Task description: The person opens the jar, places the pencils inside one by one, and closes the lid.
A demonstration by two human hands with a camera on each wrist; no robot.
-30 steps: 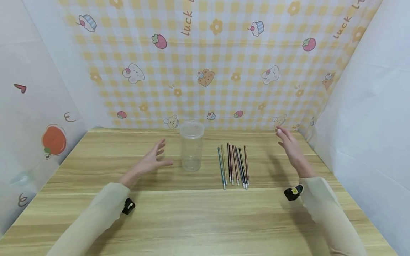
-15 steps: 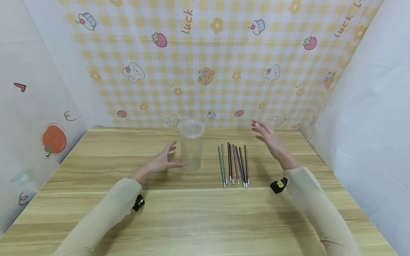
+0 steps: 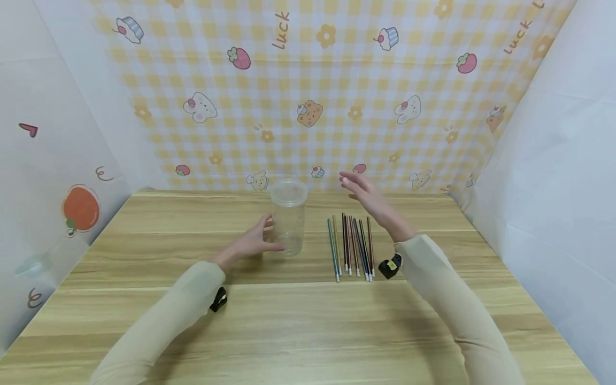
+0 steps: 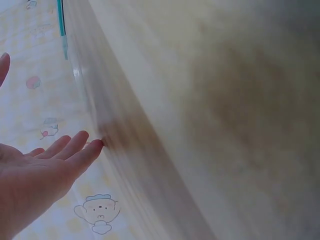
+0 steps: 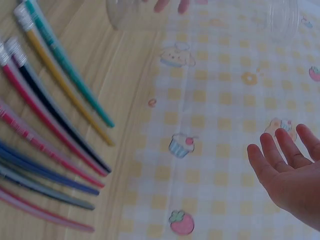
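Observation:
A clear lidded plastic jar (image 3: 289, 222) stands upright on the wooden table. At its left side is my left hand (image 3: 252, 239), thumb in front of the jar and fingers spread by its far side; whether they touch it I cannot tell. Several pencils (image 3: 352, 246) with white erasers lie side by side to the jar's right, eraser ends toward me. Above their far ends my right hand (image 3: 370, 202) hovers in the air, fingers extended and holding nothing. In the right wrist view, its fingers (image 5: 287, 147) are spread, with the pencils (image 5: 60, 117) off to the left.
The wooden table (image 3: 308, 331) meets a yellow-checked cloth backdrop (image 3: 308, 69) at its far edge. White cloth walls rise on both sides, the left one (image 3: 43, 160) printed with drawings. A black wrist camera (image 3: 391, 266) hangs below the right sleeve.
My left hand has moved right, bringing thumb and fingers up to the jar. My right hand has travelled left, from beyond the pencils to above their far ends. Jar and pencils stay put.

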